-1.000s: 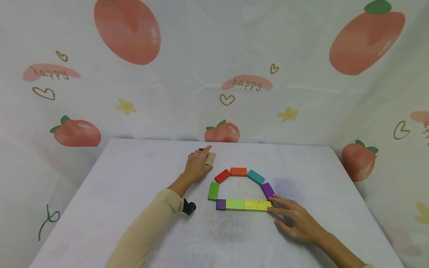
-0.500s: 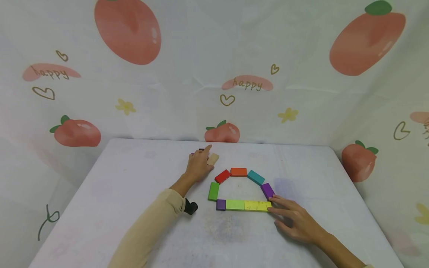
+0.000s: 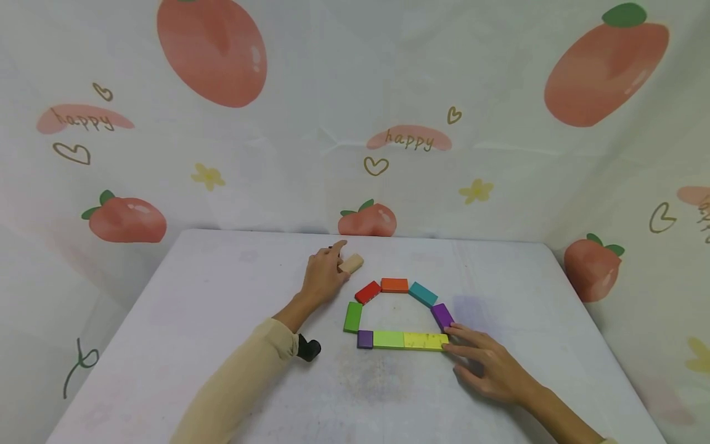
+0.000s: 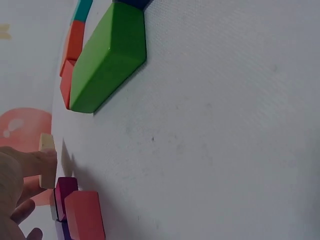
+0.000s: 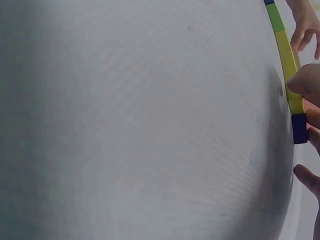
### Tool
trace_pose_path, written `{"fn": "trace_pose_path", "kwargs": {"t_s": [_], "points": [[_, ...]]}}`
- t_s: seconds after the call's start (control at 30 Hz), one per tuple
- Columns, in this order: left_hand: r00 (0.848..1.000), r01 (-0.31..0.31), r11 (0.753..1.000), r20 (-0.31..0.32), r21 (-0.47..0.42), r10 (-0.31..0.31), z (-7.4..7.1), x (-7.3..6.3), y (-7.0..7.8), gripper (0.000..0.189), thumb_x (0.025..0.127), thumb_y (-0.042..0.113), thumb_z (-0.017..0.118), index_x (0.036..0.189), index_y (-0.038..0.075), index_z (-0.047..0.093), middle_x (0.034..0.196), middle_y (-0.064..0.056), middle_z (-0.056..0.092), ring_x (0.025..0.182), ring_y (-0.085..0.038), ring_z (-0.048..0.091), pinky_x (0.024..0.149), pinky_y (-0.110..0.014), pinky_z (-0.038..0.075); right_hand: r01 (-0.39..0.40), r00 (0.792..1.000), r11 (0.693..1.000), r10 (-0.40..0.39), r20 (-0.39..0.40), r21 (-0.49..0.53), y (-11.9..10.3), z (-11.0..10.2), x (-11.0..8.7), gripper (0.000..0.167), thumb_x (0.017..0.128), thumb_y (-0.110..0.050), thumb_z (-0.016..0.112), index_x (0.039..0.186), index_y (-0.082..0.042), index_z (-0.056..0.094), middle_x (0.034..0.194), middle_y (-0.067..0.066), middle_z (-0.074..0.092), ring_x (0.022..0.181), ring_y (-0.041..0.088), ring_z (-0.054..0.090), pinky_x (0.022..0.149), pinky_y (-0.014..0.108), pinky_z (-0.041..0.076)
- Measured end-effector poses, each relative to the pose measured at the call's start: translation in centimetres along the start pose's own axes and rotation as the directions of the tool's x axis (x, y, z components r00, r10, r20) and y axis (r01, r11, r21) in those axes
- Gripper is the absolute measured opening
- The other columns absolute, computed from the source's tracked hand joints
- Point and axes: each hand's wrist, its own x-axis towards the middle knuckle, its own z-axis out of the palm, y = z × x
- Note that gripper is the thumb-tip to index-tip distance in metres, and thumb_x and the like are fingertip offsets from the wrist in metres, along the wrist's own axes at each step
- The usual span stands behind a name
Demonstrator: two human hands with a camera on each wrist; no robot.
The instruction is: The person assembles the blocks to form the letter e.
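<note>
My left hand (image 3: 324,274), at the back of the table, pinches a plain wooden block (image 3: 352,264) between thumb and finger. The left wrist view shows this block standing out above a red block (image 4: 86,215) and a magenta block (image 4: 66,191). My right hand (image 3: 490,364) has its fingers extended, with fingertips at the end of a yellow block (image 3: 426,341) and at a purple block (image 3: 442,316). Those two belong to a closed outline with light green (image 3: 388,339), small purple (image 3: 365,338), green (image 3: 353,316), red (image 3: 368,292), orange (image 3: 395,285) and teal (image 3: 423,293) blocks.
The white tabletop (image 3: 299,394) carries the block outline near its middle. A patterned cloth (image 3: 299,154) hangs behind the table. A black piece (image 3: 310,349) sticks out at the left sleeve cuff. More blocks lie partly hidden beneath the left hand.
The wooden block has turned and shifted slightly right in my left hand, its far end now tilting toward the right. The right hand and the outline stay put.
</note>
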Motion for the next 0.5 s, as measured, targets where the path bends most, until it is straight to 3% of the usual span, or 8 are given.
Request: {"fn": "trace_pose_path", "kwargs": {"t_s": [0.17, 0.5], "points": [[0.998, -0.047, 0.999, -0.050, 0.009, 0.047, -0.9, -0.9, -0.5, 0.065, 0.079, 0.009, 0.082, 0.138, 0.007, 0.055, 0.094, -0.009, 0.074, 0.108, -0.033, 0.060, 0.091, -0.051, 0.047, -0.012, 1.000, 1.000, 0.012, 0.013, -0.005, 0.0, 0.0, 0.0, 0.049, 0.074, -0.016, 0.084, 0.122, -0.022, 0.073, 0.139, 0.003, 0.059, 0.131, 0.024, 0.052, 0.109, 0.011, 0.021], [0.991, -0.114, 0.993, -0.074, 0.013, 0.114, -2.8, -3.8, -0.1, 0.066, 0.075, 0.012, 0.087, 0.134, 0.005, 0.059, 0.087, -0.006, 0.070, 0.104, -0.031, 0.060, 0.088, -0.048, 0.050, 0.000, 1.000, 1.000, 0.001, -0.012, 0.026, 0.0, -0.1, 0.0, 0.050, 0.073, -0.013, 0.083, 0.122, -0.021, 0.073, 0.138, 0.005, 0.060, 0.130, 0.025, 0.053, 0.109, 0.009, 0.020]]}}
